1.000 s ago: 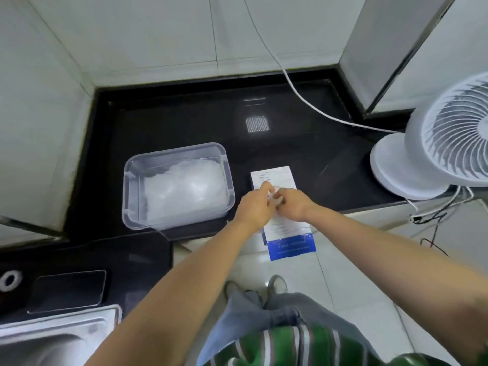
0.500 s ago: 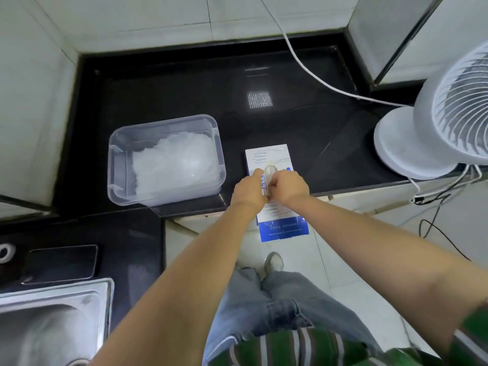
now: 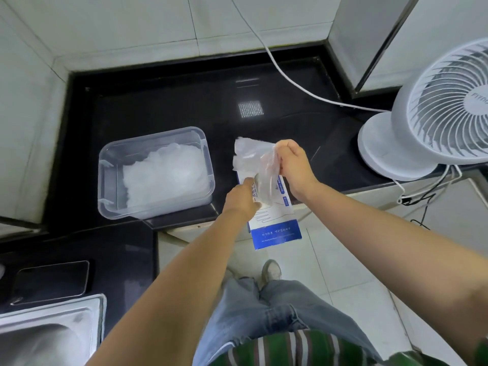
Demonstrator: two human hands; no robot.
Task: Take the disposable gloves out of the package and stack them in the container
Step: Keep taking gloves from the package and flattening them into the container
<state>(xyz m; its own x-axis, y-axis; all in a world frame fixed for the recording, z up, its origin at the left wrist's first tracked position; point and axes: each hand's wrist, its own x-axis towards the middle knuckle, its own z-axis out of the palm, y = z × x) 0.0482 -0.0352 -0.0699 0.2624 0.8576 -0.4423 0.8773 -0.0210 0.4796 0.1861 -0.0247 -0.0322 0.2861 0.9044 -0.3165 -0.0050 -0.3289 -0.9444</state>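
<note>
Pinching, right hand (image 3: 293, 165): thin clear plastic glove (image 3: 250, 157), raised above blue-and-white cardboard package (image 3: 276, 231).
Left hand (image 3: 242, 199): on package (grip indiscernible).
Clear rectangular plastic container (image 3: 103, 186): left of package.

From the pinch of my right hand (image 3: 293, 165) a thin, clear plastic glove (image 3: 250, 159) hangs crumpled, held above the box, its lower end trailing down to the box top just beside my left hand (image 3: 243, 199). The glove package (image 3: 276, 231), a flat white box with a blue band at its near end, lies under my left fingertips. Left of both hands sits the clear rectangular container (image 3: 112, 180), open, holding a cloudy heap of gloves (image 3: 163, 178).
</note>
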